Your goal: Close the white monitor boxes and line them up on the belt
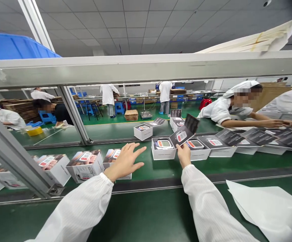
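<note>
My right hand (pixel 184 155) is closed on the lower edge of a dark printed box lid (pixel 183 133). That lid stands tilted up between an open white box (pixel 163 154) on the left and another open box (pixel 201 155) on the right; I cannot tell for certain which it belongs to. Both boxes show a white device with a grey screen. My left hand (pixel 125 160), fingers spread, hovers over a closed printed box (pixel 108 158) and partly covers it. Nothing is in that hand. To its left lies another closed box (pixel 85 167) with a picture on top.
Several open boxes (pixel 220 151) line the green belt on the right. Across the divider stands another open box (pixel 143 132). White sheets (pixel 267 205) lie at front right. A metal post (pixel 72 114) and overhead beam (pixel 146 69) frame the line. A co-worker (pixel 234 104) leans in opposite.
</note>
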Available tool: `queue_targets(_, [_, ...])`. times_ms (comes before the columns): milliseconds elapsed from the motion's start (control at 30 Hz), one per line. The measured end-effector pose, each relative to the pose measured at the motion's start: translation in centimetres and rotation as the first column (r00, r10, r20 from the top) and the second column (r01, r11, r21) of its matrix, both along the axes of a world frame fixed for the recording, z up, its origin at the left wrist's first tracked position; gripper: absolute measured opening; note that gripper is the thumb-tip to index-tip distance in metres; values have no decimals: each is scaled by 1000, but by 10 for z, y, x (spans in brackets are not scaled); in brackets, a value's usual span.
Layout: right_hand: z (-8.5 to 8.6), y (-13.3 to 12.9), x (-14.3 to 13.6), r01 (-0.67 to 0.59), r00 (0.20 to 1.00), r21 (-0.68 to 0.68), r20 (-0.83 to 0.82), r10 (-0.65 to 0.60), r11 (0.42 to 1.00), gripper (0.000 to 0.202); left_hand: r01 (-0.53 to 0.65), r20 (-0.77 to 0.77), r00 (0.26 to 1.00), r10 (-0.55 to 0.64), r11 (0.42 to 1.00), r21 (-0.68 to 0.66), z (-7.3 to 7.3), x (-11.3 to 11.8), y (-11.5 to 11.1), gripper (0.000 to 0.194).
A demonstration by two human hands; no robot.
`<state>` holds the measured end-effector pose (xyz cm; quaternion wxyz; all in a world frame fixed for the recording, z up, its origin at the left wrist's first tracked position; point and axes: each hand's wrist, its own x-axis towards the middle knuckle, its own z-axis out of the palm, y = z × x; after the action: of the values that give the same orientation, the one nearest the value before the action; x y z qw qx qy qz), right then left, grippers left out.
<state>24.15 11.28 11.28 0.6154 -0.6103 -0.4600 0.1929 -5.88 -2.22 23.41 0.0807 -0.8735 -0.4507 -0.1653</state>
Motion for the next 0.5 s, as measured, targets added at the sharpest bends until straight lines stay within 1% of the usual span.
queue_targets(100, [7,-23,-1,46,979,-63,202,-33,997,39,-13,90,996,11,1000,24,-6,2,0,57])
queue_targets(167, [9,-39,-1,65,940,-54,337,-43,996,44,-43,169,985,33,997,56,-10,4,0,57])
queue_targets(200, [9,-46,-2,50,926,-31,376,-35,998,47,-67,215,975,48,994,83,-12,6,1,58])
queue_targets(233, [8,-54,-2,20,915,-4,402,-17,1000,49,-93,261,963,61,989,113,-13,10,2,60])
queue_targets(300, [3,-66,-5,-83,895,13,440,69,996,52,-132,328,942,72,978,162,-18,21,6,66])
queue_targets(367, [-4,-75,-9,-193,870,-42,454,190,980,52,-116,329,943,54,978,171,-24,34,12,72])
queue_targets(400, [-8,-78,-11,-235,861,-86,444,248,968,52,-90,310,950,41,985,147,-29,41,16,75])
queue_targets(433, [-11,-80,-14,-276,855,-126,421,304,953,52,-63,289,957,35,994,90,-35,47,21,78])
queue_targets(500, [-16,-81,-19,-363,856,-147,338,391,920,52,-19,261,965,41,996,-89,-52,58,30,84])
